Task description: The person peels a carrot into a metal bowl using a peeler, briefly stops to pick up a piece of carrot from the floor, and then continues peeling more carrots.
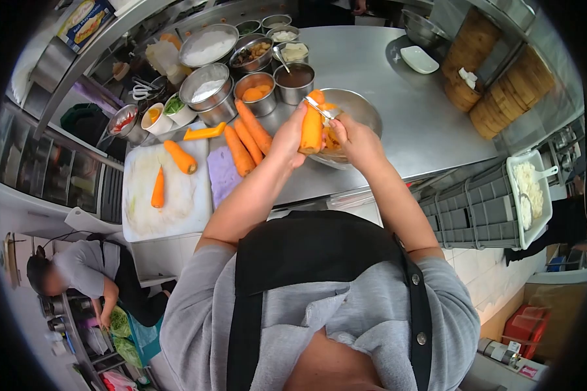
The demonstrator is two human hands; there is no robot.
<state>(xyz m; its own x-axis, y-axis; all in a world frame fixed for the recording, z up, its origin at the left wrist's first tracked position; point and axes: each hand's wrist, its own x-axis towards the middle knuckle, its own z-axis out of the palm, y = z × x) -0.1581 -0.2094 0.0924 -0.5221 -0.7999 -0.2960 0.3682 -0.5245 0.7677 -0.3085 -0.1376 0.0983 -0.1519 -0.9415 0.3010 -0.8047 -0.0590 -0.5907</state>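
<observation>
My left hand (289, 135) is wrapped round a thick orange carrot (311, 133) and holds it upright over a metal bowl (366, 117). In my right hand (360, 142) is a metal peeler (321, 109), lying against the carrot's upper part. Orange peelings (332, 138) lie in the bowl below, partly hidden by my hands. Left of my left hand, several whole carrots (240, 151) rest side by side, partly on a purple cloth (223, 173). A cut carrot piece (180, 158) and a small pointed carrot (158, 188) lie on the white cutting board (137, 215).
Metal pots and bowls with ingredients (254, 91) crowd the counter's back left. A yellow-orange long object (205, 132) lies by the board. Bamboo steamers (509, 94) and a white dish (419, 60) stand right. Stacked grey crates (469, 208) are below. Another person (94, 274) handles green vegetables lower left.
</observation>
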